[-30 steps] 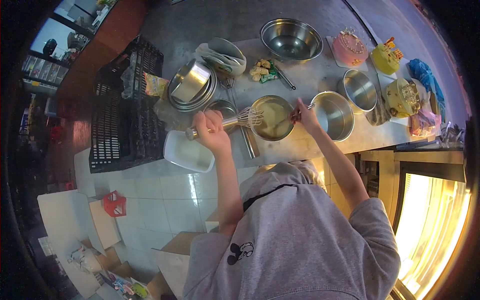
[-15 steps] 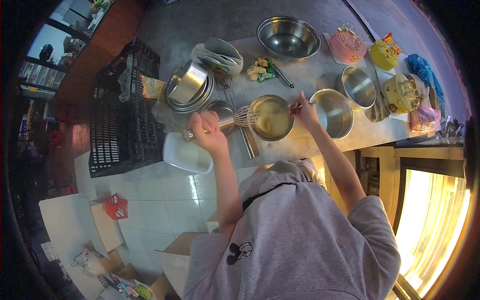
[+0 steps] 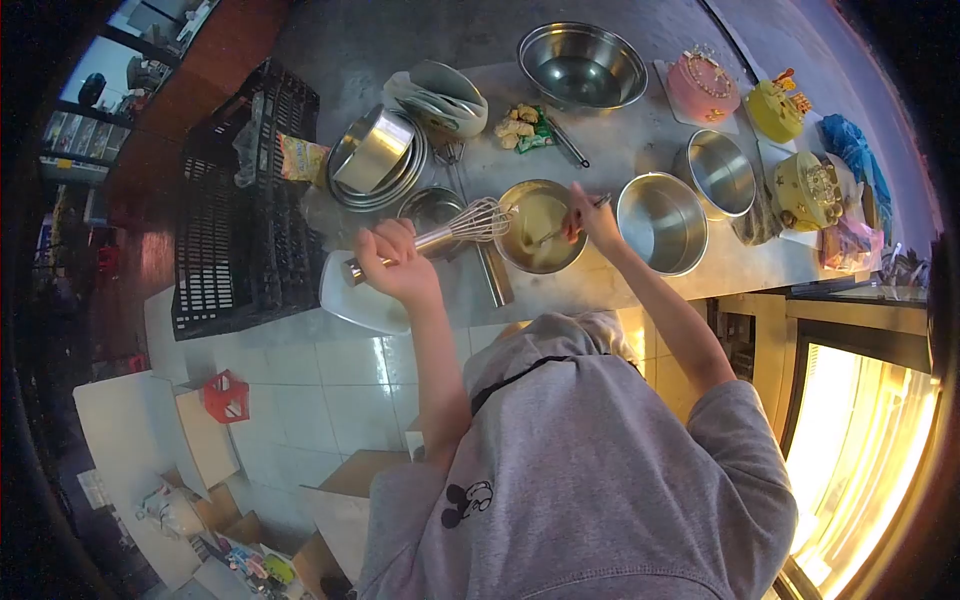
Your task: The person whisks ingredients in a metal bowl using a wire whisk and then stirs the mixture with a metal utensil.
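Note:
My left hand [image 3: 398, 262] is closed around the metal handle of a balloon whisk [image 3: 440, 237]. The wires of the whisk reach to the left rim of a metal bowl [image 3: 515, 257] holding a pale yellow mixture [image 3: 540, 215]. Over the bowl's right side, my right hand [image 3: 592, 220] grips a thin metal utensil [image 3: 603, 200]. Its lower end dips into the mixture, so I cannot tell its exact kind. Just right of this hand stands a deep round cake tin [image 3: 662, 222]. Below my left hand is a white plastic tub [image 3: 365, 297].
Left stands a black crate [image 3: 210, 230] beside stacked metal pans [image 3: 375, 160]. A wide steel bowl [image 3: 582, 68], ginger-like pieces [image 3: 520, 130] and another tin [image 3: 718, 174] sit farther back. Decorated pink [image 3: 702, 88], yellow-green [image 3: 775, 110] and pale yellow cakes [image 3: 805, 190] line the right.
My right hand has shifted left over the bowl, and the utensil's lower end now shows in the mixture. My left hand and the whisk have moved slightly left and up.

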A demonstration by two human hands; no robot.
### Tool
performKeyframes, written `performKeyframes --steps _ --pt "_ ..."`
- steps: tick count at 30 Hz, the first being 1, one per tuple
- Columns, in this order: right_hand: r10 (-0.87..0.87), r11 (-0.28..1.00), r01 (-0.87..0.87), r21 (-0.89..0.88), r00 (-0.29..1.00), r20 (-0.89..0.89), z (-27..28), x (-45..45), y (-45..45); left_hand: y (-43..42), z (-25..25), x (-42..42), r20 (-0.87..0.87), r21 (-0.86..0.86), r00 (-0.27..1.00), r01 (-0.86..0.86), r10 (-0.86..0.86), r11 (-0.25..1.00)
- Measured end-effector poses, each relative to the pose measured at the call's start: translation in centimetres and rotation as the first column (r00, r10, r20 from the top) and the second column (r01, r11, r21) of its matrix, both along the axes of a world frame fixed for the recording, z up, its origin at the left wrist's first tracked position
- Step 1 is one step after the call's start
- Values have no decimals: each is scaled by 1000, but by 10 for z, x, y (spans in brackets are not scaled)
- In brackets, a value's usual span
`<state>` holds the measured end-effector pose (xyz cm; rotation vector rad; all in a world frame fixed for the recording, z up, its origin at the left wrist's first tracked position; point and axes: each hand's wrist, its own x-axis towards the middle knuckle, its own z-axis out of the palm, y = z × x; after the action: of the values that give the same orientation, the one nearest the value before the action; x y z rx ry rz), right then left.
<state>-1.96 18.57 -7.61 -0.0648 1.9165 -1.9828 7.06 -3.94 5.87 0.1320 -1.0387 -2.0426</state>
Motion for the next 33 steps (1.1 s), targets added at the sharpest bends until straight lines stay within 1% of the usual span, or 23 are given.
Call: performKeyframes --steps 2,3,4,6,7,8,9,10,12,13,14,16,17,18,20,21,23,24,26,27,29,32,33 --pt "-248 938 252 -236 968 48 -16 -10 12 3 0 -1 19 36 1000 0 0 999" --pt "-351 844 346 -411 934 65 -15 -10 7 4 -2 -2 10 39 1000 9 -9 999" --pt "-348 844 345 -410 935 70 -13 -6 10 6 -3 -3 3 41 1000 19 -19 999" --pt "-152 979 171 -109 975 161 -5 3 21 10 -5 -5 3 45 999 31 -32 999" --pt "-156 978 175 -111 975 161 -5 3 21 11 -7 -7 -13 22 998 54 -53 998" --pt "-285 915 336 -222 930 234 -4 3 22 12 -8 -9 -28 -1 997 76 -76 997" --pt "-394 814 489 -315 862 319 -5 2 23 15 -6 -9 -21 4 996 83 -83 997" --pt "-399 812 492 -313 860 319 -10 2 26 17 -7 -10 -21 6 996 88 -88 996" --pt "-269 954 281 -105 956 114 -17 6 28 20 -10 -12 -33 -26 993 110 -111 994" --pt "-120 984 142 -107 975 187 -14 8 33 22 -10 -12 -34 -29 992 120 -121 992" --pt "-129 982 151 -111 975 182 -12 10 32 25 -10 -12 -36 -48 991 129 -131 990" --pt "-316 869 387 -308 914 256 -7 8 28 29 -8 -17 -51 -68 989 139 -142 988" --pt "-445 835 492 -244 867 226 -19 5 25 31 -7 -16 -59 -74 986 151 -156 986" --pt "-445 835 493 -244 866 227 -19 7 27 33 -7 -15 -66 -80 983 165 -170 983" --pt "-168 974 202 -103 948 269 -18 11 30 36 -6 -16 -90 -119 981 161 -172 980" --pt "-170 974 203 -103 948 269 -20 10 30 37 -6 -16 -89 -87 978 179 -187 980" --pt "-353 823 403 -402 915 194 -24 7 30 38 -4 -15 -88 -52 976 193 -197 980" --pt "-351 824 401 -400 916 195 -27 6 32 38 -4 -14 -77 -83 975 202 -208 976" --pt "-211 958 243 -152 956 203 -31 7 36 37 -4 -13 -62 -117 973 213 -221 970" --pt "-211 958 243 -153 957 201 -27 6 35 37 -3 -14 -63 -112 975 204 -212 973" --pt "-262 920 316 -230 935 237 -18 6 34 38 -3 -13 -61 -104 978 194 -201 976" --pt "-309 929 335 -155 936 169 -20 5 30 37 -1 -11 -47 -127 984 164 -171 978" --pt "-310 929 336 -158 936 168 -18 6 30 36 -3 -11 -64 -85 981 179 -185 980"
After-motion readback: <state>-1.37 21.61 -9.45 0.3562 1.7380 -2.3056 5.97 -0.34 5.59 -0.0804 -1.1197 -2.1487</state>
